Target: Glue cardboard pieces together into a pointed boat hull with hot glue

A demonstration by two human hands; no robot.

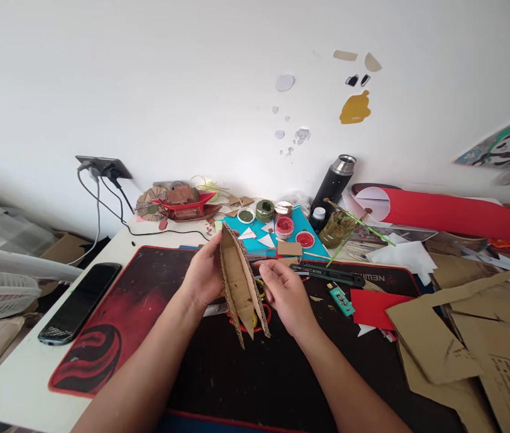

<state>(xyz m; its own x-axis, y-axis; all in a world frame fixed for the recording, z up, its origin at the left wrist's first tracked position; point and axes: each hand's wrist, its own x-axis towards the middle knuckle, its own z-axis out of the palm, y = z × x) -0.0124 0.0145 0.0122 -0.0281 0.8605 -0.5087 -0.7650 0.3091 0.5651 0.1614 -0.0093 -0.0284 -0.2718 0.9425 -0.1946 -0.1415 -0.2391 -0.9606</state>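
My left hand point(204, 272) is closed around the left side of a cardboard boat shape point(240, 288), held tilted above the mat. The boat has a flat brown bottom, two raised walls with corrugated edges, and pointed ends. At its right wall is my right hand point(285, 294), thumb and fingers pinched together; a thin pale sliver shows by the fingertips, too small to name. Behind and below the boat lie scissors with red handles point(267, 322), partly hidden. A dark green utility knife point(334, 275) rests beyond my right hand.
A blue sheet point(232, 227) carries paint pots point(284, 227) and white paper triangles. Behind stand a black flask point(334, 183) and a jar with brushes point(337, 228). A red model boat point(187, 204) is back left, a phone point(81, 302) left, cardboard pieces point(435, 337) right.
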